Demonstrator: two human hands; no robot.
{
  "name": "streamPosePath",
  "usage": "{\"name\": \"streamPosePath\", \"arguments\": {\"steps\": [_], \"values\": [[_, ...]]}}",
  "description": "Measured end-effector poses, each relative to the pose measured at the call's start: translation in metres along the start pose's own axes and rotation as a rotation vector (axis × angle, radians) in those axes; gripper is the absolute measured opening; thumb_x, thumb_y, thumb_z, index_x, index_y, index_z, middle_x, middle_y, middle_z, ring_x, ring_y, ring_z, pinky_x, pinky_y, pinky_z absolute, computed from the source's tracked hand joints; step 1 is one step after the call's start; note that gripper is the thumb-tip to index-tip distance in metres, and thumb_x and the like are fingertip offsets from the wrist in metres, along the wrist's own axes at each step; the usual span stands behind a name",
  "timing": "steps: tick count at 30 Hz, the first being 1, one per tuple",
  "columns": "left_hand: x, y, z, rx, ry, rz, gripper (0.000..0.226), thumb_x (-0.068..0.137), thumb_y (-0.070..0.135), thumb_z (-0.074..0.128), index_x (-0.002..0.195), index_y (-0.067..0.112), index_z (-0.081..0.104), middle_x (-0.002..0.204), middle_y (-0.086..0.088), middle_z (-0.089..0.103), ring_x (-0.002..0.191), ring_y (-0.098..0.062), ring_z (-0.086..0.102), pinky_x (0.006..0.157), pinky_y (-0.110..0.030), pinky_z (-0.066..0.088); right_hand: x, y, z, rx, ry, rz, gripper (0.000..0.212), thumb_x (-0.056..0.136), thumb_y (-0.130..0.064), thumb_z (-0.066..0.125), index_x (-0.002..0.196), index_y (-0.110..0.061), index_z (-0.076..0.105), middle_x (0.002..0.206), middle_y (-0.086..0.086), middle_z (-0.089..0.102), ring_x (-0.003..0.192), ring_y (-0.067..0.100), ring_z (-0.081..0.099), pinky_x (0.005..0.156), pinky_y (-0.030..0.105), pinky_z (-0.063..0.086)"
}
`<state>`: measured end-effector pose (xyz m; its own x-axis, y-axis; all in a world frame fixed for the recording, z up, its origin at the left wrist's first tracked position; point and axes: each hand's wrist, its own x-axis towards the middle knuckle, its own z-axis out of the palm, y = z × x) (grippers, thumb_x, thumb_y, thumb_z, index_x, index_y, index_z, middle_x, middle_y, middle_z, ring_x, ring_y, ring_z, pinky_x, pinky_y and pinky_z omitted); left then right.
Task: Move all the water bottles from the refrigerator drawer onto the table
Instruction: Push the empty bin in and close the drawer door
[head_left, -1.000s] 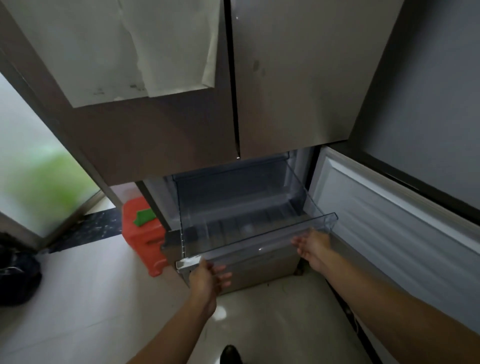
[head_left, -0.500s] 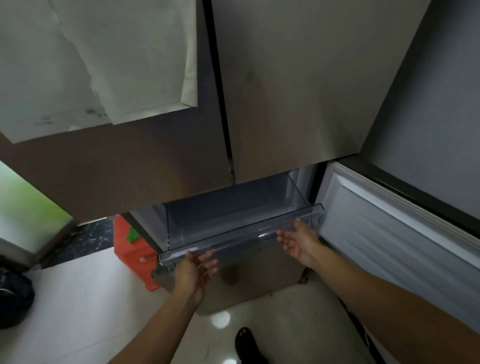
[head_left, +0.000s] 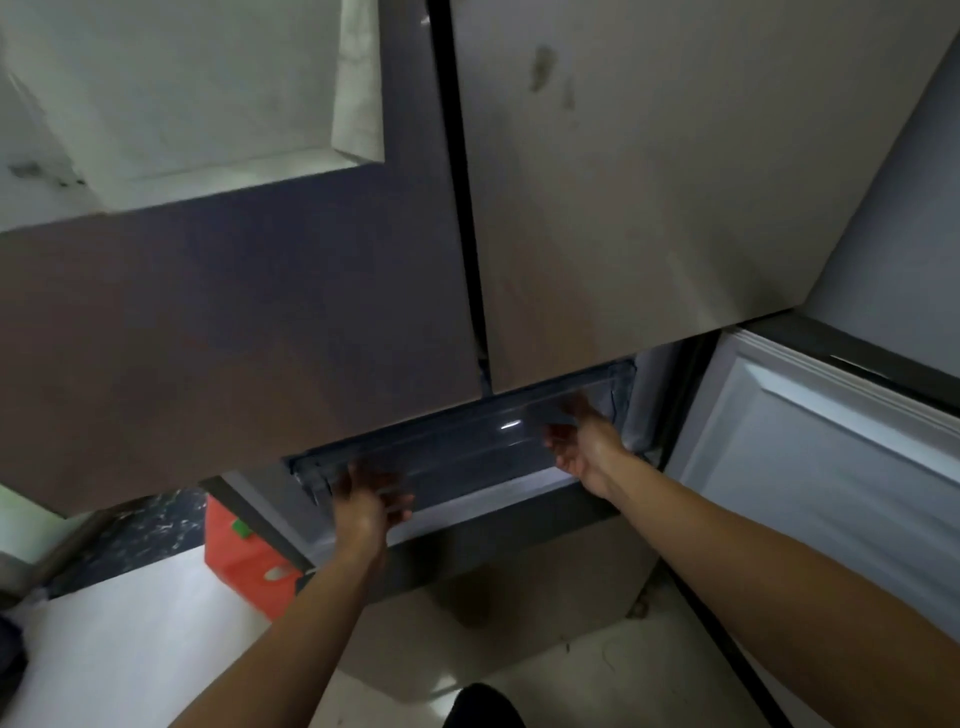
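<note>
Clear plastic formed the refrigerator drawer (head_left: 467, 441), which sat almost wholly inside the lower compartment, with only its front wall and a strip of its rim showing beneath the 2 grey upper doors (head_left: 623, 208). Most of its inside was hidden under those doors. The left hand (head_left: 366, 501) lay against the left part of the drawer's front, its fingers (head_left: 397, 499) spread, released and straight, grasping nothing. The right hand (head_left: 584, 447) touched the right end of the front wall near the rim; its fingers (head_left: 558, 434) were blurred but looked straight and released too, not curled round the plastic. Both forearms reached up from the bottom of the view. To the right the lower door (head_left: 831, 467) stood swung open, showing its pale inner lining. A white sheet (head_left: 182, 93) hung on the left upper door. An orange-red box (head_left: 244, 556) with a small green patch stood on the light tiled floor (head_left: 130, 649), just beside the refrigerator's left corner. 1 dark shoe (head_left: 483, 706) showed at the bottom edge.
</note>
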<state>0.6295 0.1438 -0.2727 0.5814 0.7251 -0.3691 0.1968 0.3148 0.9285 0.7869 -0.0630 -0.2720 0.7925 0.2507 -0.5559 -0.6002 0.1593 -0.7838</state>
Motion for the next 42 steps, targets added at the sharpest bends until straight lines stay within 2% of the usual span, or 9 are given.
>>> {"name": "streamPosePath", "arguments": {"steps": [8,14,19,22,26,29,32,35,42], "values": [[0.020,-0.011,0.007,0.017,0.012,0.167,0.045,0.102,0.043,0.022,0.108,0.007,0.050,0.077,-0.009,0.057,0.061,-0.024,0.052,0.054,-0.031,0.042,0.024,0.009,0.000,-0.068,-0.010,-0.086,0.045,0.095,-0.058,0.040,0.104,-0.017,0.057,0.077,0.011,0.064,0.065,0.021,0.061,0.058,0.030,0.042],[-0.009,0.000,-0.002,0.177,-0.072,0.040,0.025,0.103,0.027,0.034,0.100,0.008,0.051,0.086,-0.017,0.054,0.068,-0.027,0.054,0.057,-0.037,0.048,-0.011,-0.001,-0.011,-0.297,0.028,-0.064,0.030,0.098,-0.044,0.046,0.111,-0.019,0.057,0.081,0.007,0.066,0.066,0.018,0.062,0.059,0.029,0.043],[-0.066,0.014,0.002,0.349,-0.163,0.043,0.014,0.101,0.019,0.041,0.100,0.009,0.050,0.089,-0.017,0.058,0.069,-0.028,0.057,0.057,-0.034,0.048,-0.089,-0.023,-0.050,-0.782,0.144,-0.509,0.012,0.093,-0.032,0.058,0.089,-0.022,0.063,0.076,0.001,0.066,0.066,0.014,0.063,0.062,0.028,0.049],[-0.110,0.016,0.009,0.408,-0.248,0.063,0.013,0.099,0.016,0.043,0.093,0.007,0.050,0.078,-0.016,0.055,0.060,-0.024,0.052,0.050,-0.032,0.043,-0.149,-0.049,-0.083,-1.107,0.303,-0.798,0.010,0.091,-0.031,0.058,0.091,-0.024,0.065,0.073,-0.008,0.062,0.068,0.014,0.060,0.061,0.029,0.046],[-0.158,0.001,0.021,0.534,-0.326,0.098,0.015,0.097,0.013,0.045,0.091,0.002,0.054,0.070,-0.012,0.055,0.058,-0.023,0.052,0.050,-0.030,0.042,-0.209,-0.093,-0.138,-1.272,0.596,-1.072,0.013,0.088,-0.028,0.060,0.096,-0.020,0.066,0.090,0.000,0.067,0.086,0.022,0.061,0.068,0.035,0.048],[-0.183,-0.014,0.031,0.641,-0.378,0.151,0.015,0.094,0.016,0.051,0.082,0.012,0.059,0.071,-0.010,0.062,0.063,-0.026,0.059,0.057,-0.036,0.047,-0.234,-0.117,-0.187,-1.420,0.749,-0.947,0.028,0.088,-0.031,0.059,0.111,-0.017,0.064,0.110,0.011,0.063,0.105,0.032,0.053,0.084,0.041,0.043],[-0.208,-0.021,0.037,0.701,-0.463,0.193,0.014,0.094,0.017,0.051,0.083,0.014,0.060,0.074,-0.009,0.063,0.063,-0.021,0.058,0.057,-0.032,0.046,-0.249,-0.123,-0.233,-1.496,0.833,-0.614,0.048,0.092,-0.048,0.047,0.130,-0.019,0.053,0.131,0.015,0.054,0.121,0.036,0.045,0.098,0.047,0.035],[-0.232,-0.019,0.038,0.730,-0.535,0.214,0.013,0.095,0.015,0.050,0.086,0.012,0.057,0.071,-0.007,0.060,0.059,-0.018,0.055,0.050,-0.027,0.045,-0.259,-0.116,-0.262,-1.560,0.817,-0.333,0.065,0.093,-0.064,0.029,0.135,-0.018,0.046,0.134,0.019,0.052,0.121,0.039,0.047,0.102,0.052,0.032],[-0.253,-0.015,-0.001,0.773,-0.565,0.264,0.014,0.095,0.016,0.051,0.084,0.011,0.057,0.069,-0.006,0.058,0.058,-0.017,0.055,0.044,-0.022,0.043,-0.281,-0.102,-0.249,-1.523,0.788,-0.296,0.065,0.096,-0.061,0.022,0.133,-0.014,0.047,0.133,0.021,0.051,0.121,0.038,0.047,0.102,0.051,0.032]]}}
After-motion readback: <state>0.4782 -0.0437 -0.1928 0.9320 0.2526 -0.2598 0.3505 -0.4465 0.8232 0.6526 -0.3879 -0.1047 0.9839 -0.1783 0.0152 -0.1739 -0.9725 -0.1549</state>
